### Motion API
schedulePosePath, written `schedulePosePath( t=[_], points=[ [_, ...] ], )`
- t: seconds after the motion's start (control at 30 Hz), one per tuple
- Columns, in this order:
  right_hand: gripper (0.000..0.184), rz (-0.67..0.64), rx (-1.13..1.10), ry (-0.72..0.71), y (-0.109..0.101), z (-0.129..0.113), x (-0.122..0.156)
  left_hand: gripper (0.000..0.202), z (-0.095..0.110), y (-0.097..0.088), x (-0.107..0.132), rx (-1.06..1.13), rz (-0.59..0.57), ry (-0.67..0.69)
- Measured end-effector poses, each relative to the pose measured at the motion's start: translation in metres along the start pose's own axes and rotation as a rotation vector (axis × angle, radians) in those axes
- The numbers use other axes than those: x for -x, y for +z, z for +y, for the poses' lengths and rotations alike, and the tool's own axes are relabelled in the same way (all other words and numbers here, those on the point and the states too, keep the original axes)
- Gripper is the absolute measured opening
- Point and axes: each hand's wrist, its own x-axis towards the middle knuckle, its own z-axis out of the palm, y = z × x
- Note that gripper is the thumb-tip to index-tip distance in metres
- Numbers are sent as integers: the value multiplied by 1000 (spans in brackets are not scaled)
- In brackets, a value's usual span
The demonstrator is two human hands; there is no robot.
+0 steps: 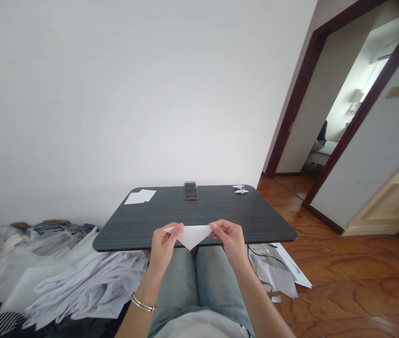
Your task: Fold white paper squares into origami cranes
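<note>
Just over the near edge of the dark table (220,211), seen from the head camera, both hands hold a white paper triangle (192,234) in the air above the person's lap. The left hand (162,244) pinches the paper's left corner between thumb and forefinger, with the other fingers curled beneath. The right hand (229,237) pinches the right corner the same way, so the long edge runs taut between them and the point hangs down toward the knees. Held like this, the sheet stays flat and its folded edges stay lined up, which looks to be the reason for the two-corner grip. A bracelet (143,303) sits on the left wrist.

Farther back on the table, two loose white sheets (140,196) lie at the far left corner, a phone (191,191) stands near the middle of the far edge, and two small folded paper birds (240,189) rest at the far right corner, well apart from the hands.

No box, tray or bin shows anywhere. Crumpled paper and cloth lie heaped (79,281) on the floor to the left, and more loose sheets (280,272) are scattered under the table's right side on the wooden floor.
</note>
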Motion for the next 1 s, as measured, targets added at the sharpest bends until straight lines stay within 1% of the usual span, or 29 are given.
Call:
schedulePosePath(
  t=[0.07,0.13,0.27,0.4,0.47,0.53,0.63,0.73,0.8,0.93,1.0],
  points=[
    [21,54,-9,-14,0,2,-1,29,1,-2,-2,-7,-6,-25],
    [19,93,-15,-30,-1,2,-2,23,1,-5,-4,-18,16,-41],
    [20,82,15,-69,-3,0,-1,17,1,-14,-5,-56,72,-42],
    [23,72,66,-116,-6,-1,-1,18,3,-21,-5,-129,16,-20],
    [24,77,62,-117,-6,-1,-1,19,5,-22,-4,-156,-16,-14],
    [25,85,31,-101,-5,0,-2,21,6,-20,-3,-160,-18,-18],
    [23,94,-51,-72,-2,1,-2,23,5,-12,-2,-144,50,-35],
    [22,25,-111,-44,0,3,-3,24,5,-4,-2,-133,97,-54],
    [21,1,-114,-32,2,4,-3,25,4,-1,-2,-130,87,-67],
    [27,45,-85,-38,2,5,-3,24,3,-2,-2,-128,76,-69],
    [29,45,-98,-35,2,5,-3,24,2,-2,-2,-105,63,-67]
  ],
)
